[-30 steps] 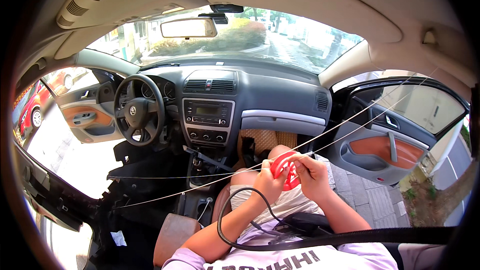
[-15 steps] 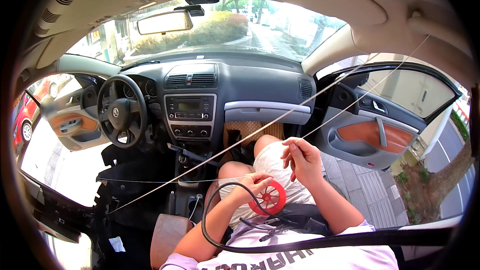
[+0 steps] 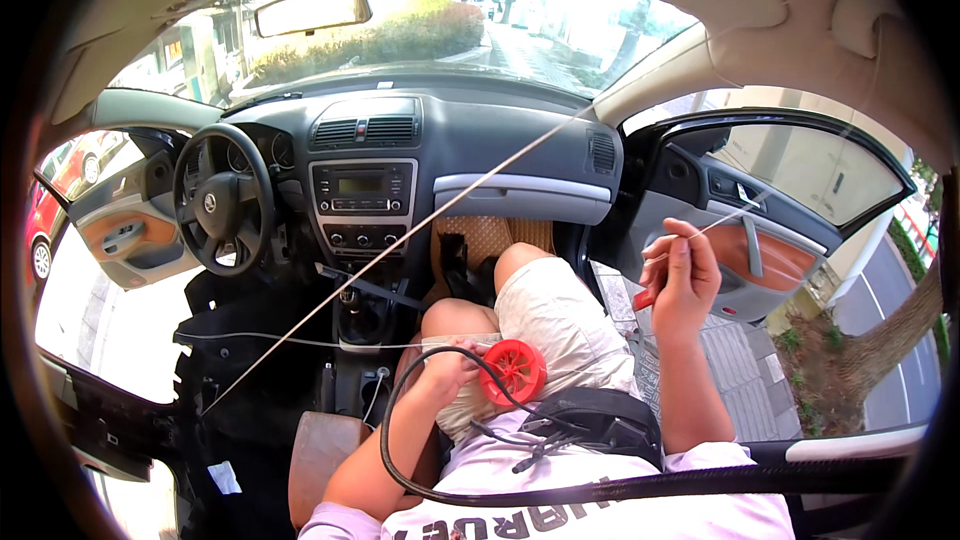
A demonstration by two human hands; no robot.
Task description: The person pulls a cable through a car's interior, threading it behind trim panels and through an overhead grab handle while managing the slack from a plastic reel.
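I sit in a car's front passenger seat. My left hand [image 3: 452,376], over my lap, is closed at the edge of a red spoked reel [image 3: 513,372]. A thin pale string [image 3: 310,342] runs from that hand leftward past the gear lever. Raised on the right, before the open passenger door, my right hand [image 3: 684,280] pinches a thin line [image 3: 735,215] that slants up to the right. Something small and red shows at its lower fingers; I cannot make out what. A longer pale cord [image 3: 400,240] stretches diagonally across the cabin, in front of the dashboard.
A black cable [image 3: 392,440] loops over my left forearm, and a black pouch [image 3: 600,423] sits at my waist. The steering wheel [image 3: 222,202] and gear lever [image 3: 352,302] are to the left. Both front doors stand open, the passenger door [image 3: 720,240] beside paving and a tree.
My right hand has moved right and up, away from my lap, drawing near the door. The red reel has turned and shifted slightly left with my left hand. The whole view has shifted a little.
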